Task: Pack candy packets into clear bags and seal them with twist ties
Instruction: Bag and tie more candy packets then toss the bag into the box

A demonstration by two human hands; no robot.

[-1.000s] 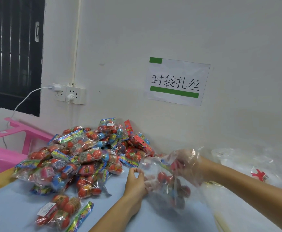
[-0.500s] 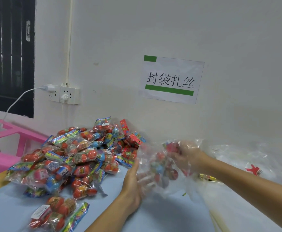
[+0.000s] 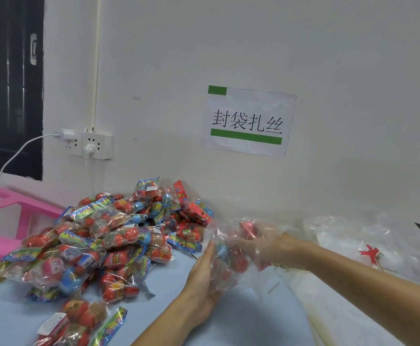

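Note:
A clear bag (image 3: pixel 229 275) with several red and blue candy packets inside is held up just above the blue table (image 3: pixel 169 278). My left hand (image 3: pixel 202 278) presses flat against the bag's left side, fingers straight and pointing up. My right hand (image 3: pixel 263 243) is inside the bag's mouth, its fingers curled round a red candy packet (image 3: pixel 247 227). A big pile of loose candy packets (image 3: pixel 109 240) lies to the left of the bag. Thin yellowish twist ties (image 3: pixel 287 267) lie under my right forearm.
A heap of empty clear bags (image 3: pixel 383 233) with a red tie (image 3: pixel 369 253) lies at the right by the wall. Two separate candy packets (image 3: pixel 79 320) sit at the near left. A pink stool (image 3: pixel 17 203) stands beyond the table's left edge.
My left hand went from pinching the bag's edge to lying flat against its side. My right hand rose a little inside the bag, and the bag lifted with it.

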